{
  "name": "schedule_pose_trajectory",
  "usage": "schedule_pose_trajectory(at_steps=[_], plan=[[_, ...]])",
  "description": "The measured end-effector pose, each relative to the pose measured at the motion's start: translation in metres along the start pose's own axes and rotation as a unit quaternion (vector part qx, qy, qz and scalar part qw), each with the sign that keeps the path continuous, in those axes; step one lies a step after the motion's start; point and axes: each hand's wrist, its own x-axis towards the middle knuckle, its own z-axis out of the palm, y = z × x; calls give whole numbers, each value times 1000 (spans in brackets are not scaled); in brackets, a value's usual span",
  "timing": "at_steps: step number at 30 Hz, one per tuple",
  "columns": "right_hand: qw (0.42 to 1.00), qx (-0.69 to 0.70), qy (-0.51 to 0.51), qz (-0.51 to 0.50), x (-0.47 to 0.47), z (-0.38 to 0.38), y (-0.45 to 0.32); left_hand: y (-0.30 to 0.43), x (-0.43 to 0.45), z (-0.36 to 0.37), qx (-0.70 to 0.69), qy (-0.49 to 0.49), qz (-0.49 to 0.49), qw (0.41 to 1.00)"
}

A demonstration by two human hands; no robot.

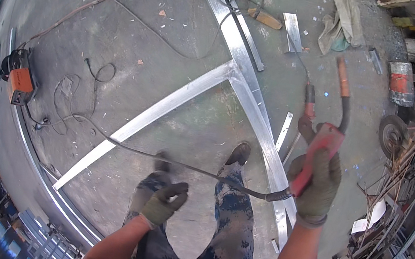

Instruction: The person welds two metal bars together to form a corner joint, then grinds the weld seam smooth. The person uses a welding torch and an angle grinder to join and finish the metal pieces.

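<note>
My right hand (319, 183), in an olive work glove, is closed around a red handheld welding gun (320, 147) with a copper-coloured end pointing up the view. A black cable runs from its lower end across the floor toward an orange welding machine (21, 85) at the left. My left hand (165, 202), gloved too, hovers over my left leg with bent, slightly parted fingers and no object visible in it. Two shiny metal profiles (163, 100) meet at an angle on the floor before me. A red-and-black corded power tool (309, 105) is just beyond the gun.
Another long metal profile (232, 38) extends up the view. Beyond it are a loose cord, a wood piece (265, 18) and a cloth sack (340, 22). Along the right edge stand a dented red can (401, 83), a wheel (391, 136) and piled scrap metal (375, 229).
</note>
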Motion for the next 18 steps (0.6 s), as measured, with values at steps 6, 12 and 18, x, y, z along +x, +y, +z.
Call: schedule_pose_trajectory(at_steps=[6,12,18], plan=[[999,-5,-39,4,106,-32,70,-42,166,74,52,-11,81,995],[977,-192,-88,39,188,-34,180,-35,421,53,295,278,243,881],[964,-231,-127,39,227,-18,262,-1,539,60,323,264,214,883]])
